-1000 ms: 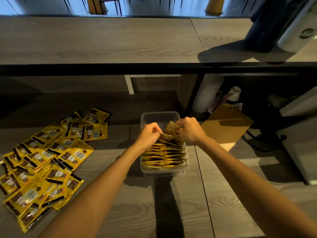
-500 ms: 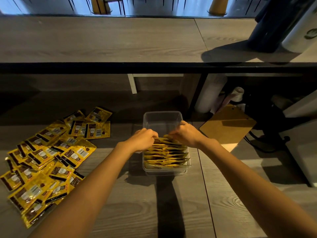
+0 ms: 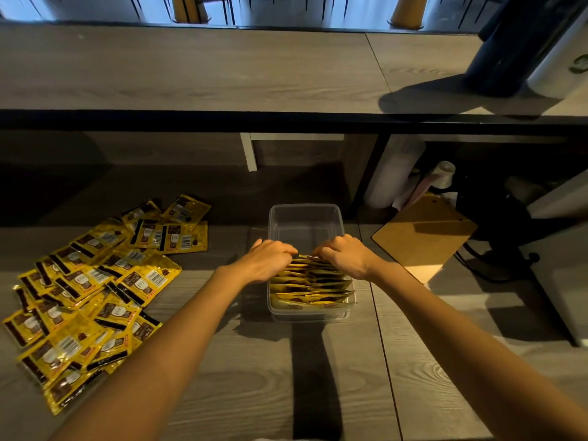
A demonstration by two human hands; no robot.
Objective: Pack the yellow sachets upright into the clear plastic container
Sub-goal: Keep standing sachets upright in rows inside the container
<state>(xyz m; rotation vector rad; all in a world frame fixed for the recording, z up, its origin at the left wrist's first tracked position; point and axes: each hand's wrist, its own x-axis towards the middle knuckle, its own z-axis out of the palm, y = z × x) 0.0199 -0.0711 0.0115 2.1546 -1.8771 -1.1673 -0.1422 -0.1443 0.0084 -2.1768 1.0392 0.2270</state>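
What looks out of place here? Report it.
Nothing is spilled or damaged. Only the loose sachets look untidy: they lie flat in an overlapping heap on the table, left of the container, whose far half is unfilled.

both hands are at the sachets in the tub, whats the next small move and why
Probably lift off and send the left hand to the loose sachets for another. Both it and the right hand sit on the far end of the packed sachets, which stand upright, and the clear container has its far half bare.
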